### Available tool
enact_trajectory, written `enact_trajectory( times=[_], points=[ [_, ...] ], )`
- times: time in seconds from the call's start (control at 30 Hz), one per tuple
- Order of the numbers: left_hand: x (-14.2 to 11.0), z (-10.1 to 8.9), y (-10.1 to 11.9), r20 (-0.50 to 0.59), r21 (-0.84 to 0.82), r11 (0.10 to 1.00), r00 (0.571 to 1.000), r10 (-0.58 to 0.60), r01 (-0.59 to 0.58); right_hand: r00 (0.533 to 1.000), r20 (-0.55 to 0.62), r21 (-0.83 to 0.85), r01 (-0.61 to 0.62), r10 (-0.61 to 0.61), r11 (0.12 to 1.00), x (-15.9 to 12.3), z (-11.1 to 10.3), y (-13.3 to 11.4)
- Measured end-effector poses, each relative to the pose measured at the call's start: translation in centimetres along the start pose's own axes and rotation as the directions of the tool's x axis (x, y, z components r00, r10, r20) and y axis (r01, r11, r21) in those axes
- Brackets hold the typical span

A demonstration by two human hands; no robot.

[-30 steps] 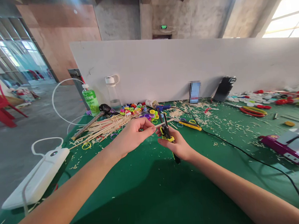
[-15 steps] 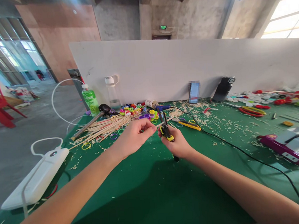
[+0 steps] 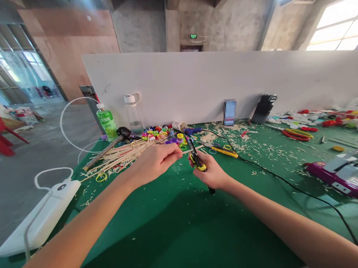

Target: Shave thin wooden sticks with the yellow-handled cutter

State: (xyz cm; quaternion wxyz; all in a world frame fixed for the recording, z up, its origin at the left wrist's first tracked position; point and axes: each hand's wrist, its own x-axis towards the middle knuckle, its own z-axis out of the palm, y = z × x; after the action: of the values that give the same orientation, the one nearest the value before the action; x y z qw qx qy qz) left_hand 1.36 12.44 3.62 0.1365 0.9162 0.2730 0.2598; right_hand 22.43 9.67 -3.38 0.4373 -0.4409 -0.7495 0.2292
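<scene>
My left hand [image 3: 156, 162] is closed in a pinch over the middle of the table, with a thin wooden stick [image 3: 185, 151] at its fingertips. The stick points right and crosses behind the jaws of a black-and-yellow cutting tool [image 3: 195, 155]. Wrapped round that tool's handles is my right hand [image 3: 212, 170]. The jaws point up and away and look nearly together; whether they touch the stick I cannot tell. Below my right fist the dark handle end sticks out. A heap of thin wooden sticks [image 3: 118, 155] lies beyond my left hand.
Colourful small plastic pieces [image 3: 157, 132], a tipped paper cup [image 3: 180, 125] and a blue glue gun [image 3: 193, 131] lie behind my hands. Yellow-handled pliers [image 3: 225, 151] and a black cable [image 3: 281, 175] are to the right. A white power strip [image 3: 43, 219] sits at the left edge.
The tool's two jaws stood apart before and are now closer together. My left hand has shifted slightly left and is turned more knuckles-up. The whole view has moved a little.
</scene>
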Motion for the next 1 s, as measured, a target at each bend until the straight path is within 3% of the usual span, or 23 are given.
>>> enact_trajectory(
  times=[0.23, 0.43, 0.63, 0.8, 1.0],
  points=[
    [-0.3, -0.1, 0.0, 0.025, 0.014, 1.0, 1.0, 0.01, -0.01, 0.996, 0.087, 0.031, 0.015, -0.017, 0.999, 0.0, -0.5, 0.2],
    [-0.3, 0.2, 0.0, -0.022, 0.015, 0.998, 0.997, -0.068, 0.069, 0.998, -0.042, 0.038, -0.037, 0.039, 0.999, -0.3, 0.7, 0.0],
    [-0.5, -0.5, 2.0, 0.005, 0.031, 0.991, 0.992, -0.128, 0.128, 0.995, -0.101, 0.034, 0.004, 0.0, 0.999, -0.8, 0.8, -0.1],
    [-0.6, -0.5, 3.1, 0.032, -0.027, 0.973, 0.973, -0.228, 0.229, 0.995, -0.1, 0.089, 0.027, -0.018, 0.996, -0.8, 1.2, -0.4],
    [-0.6, -0.4, 2.7, 0.047, -0.014, 0.969, 0.968, -0.247, 0.248, 0.999, -0.027, 0.113, -0.015, 0.018, 0.994, -0.6, 1.1, -0.5]
  ],
)
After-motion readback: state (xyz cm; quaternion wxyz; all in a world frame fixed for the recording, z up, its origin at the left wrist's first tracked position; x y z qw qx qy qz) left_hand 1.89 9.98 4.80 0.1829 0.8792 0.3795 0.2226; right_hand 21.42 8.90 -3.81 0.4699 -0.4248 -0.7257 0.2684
